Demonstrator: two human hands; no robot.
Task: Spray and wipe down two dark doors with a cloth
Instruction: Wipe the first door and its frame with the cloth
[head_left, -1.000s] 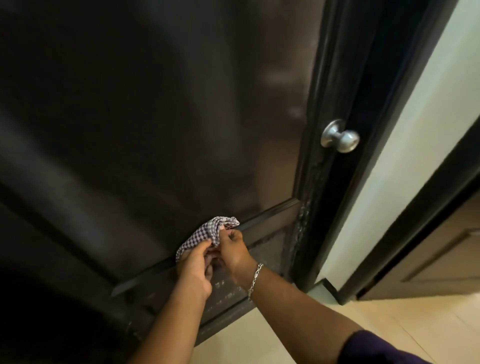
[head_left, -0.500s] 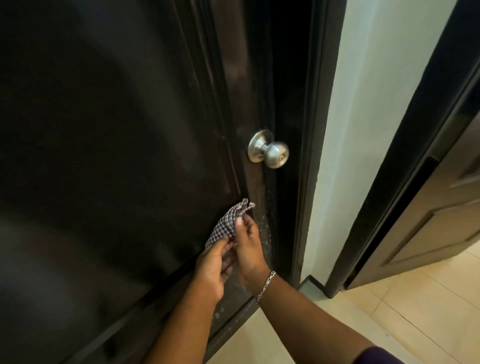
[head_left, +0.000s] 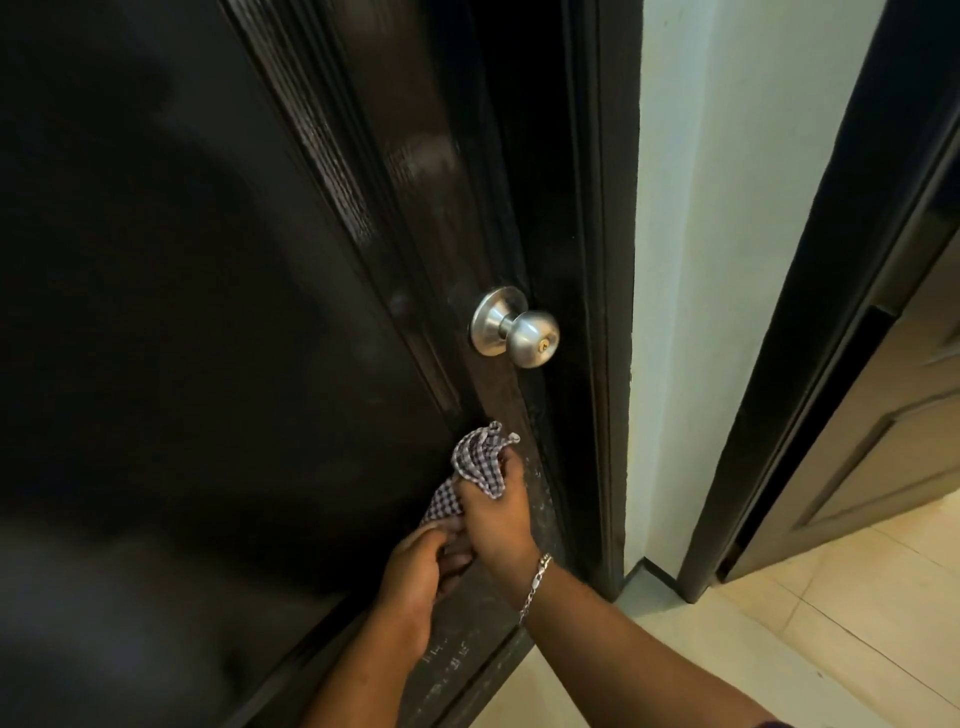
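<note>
Two bare forearms, uncovered up to the bottom edge of the view. Left hand (head_left: 415, 566) without rings or watch as far as can be seen. Right hand (head_left: 496, 519) likewise bare, with a silver chain-link bracelet (head_left: 535, 584) hanging loose round the wrist, its links flat and shiny. A sliver of dark purple sleeve (head_left: 774, 724) at the lower edge, on the right arm. Nails too small to make out.
</note>
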